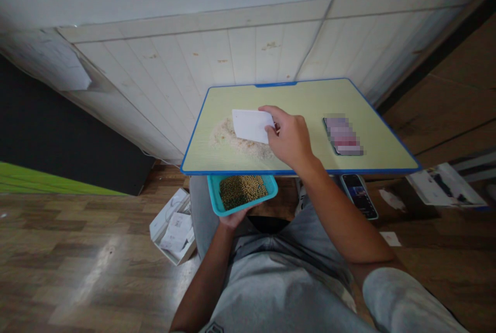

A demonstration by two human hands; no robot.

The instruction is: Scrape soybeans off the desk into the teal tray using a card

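My right hand (290,136) pinches a flat white scraper card (251,125) between thumb and fingers, just over the small table (310,100). Behind and below the card, a spread of pale rice-like grains (222,134) lies on the tabletop, with a few darker bits among it. Under the table's front edge, my left hand (234,216) grips a turquoise plastic basket (217,209) from below, its fingers mostly hidden. Inside the basket are many small round yellowish beans (248,188), some greenish at the lower left.
A phone (343,136) with a blurred screen lies on the table's right side. Another phone (359,196) sits below the front edge, near my leg. An open white box with papers (176,232) stands on the floor at left. The wall (248,48) borders the table's back.
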